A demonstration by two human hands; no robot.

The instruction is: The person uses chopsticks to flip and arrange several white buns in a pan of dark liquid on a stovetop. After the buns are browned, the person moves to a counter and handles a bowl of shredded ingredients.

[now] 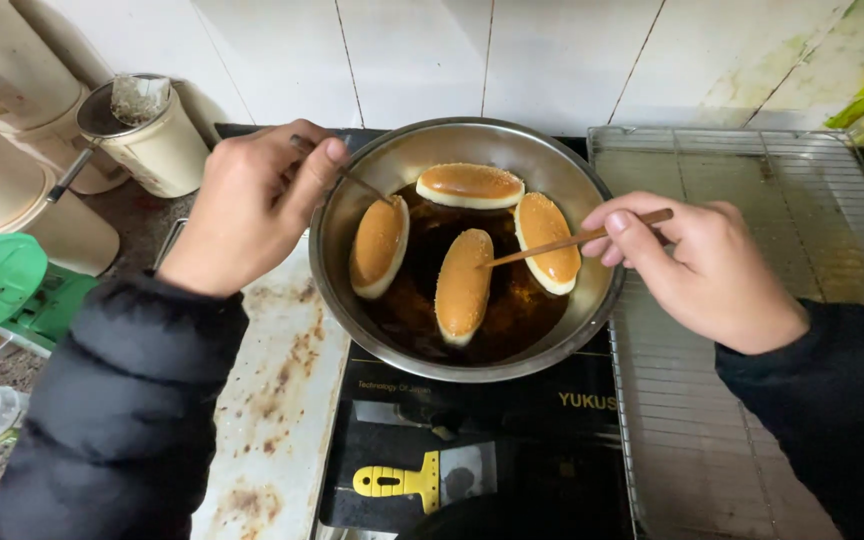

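A white-tiled wall backs a stained counter with a black induction cooktop (472, 440). Nearest, a yellow-handled scraper (422, 480) lies on the cooktop's front. Beside it to the right sits a wire cooling rack (752, 200). On the cooktop stands a steel pan (352, 290) of dark oil, where four golden oblong buns (463, 285) float. The right hand (702, 270) pinches a wooden stick (577, 240) — its tip touching the middle bun. The left hand (247, 205) pinches a second stick (352, 178) against the leftmost bun. Farther left — a cream container (157, 145) holding a strainer.
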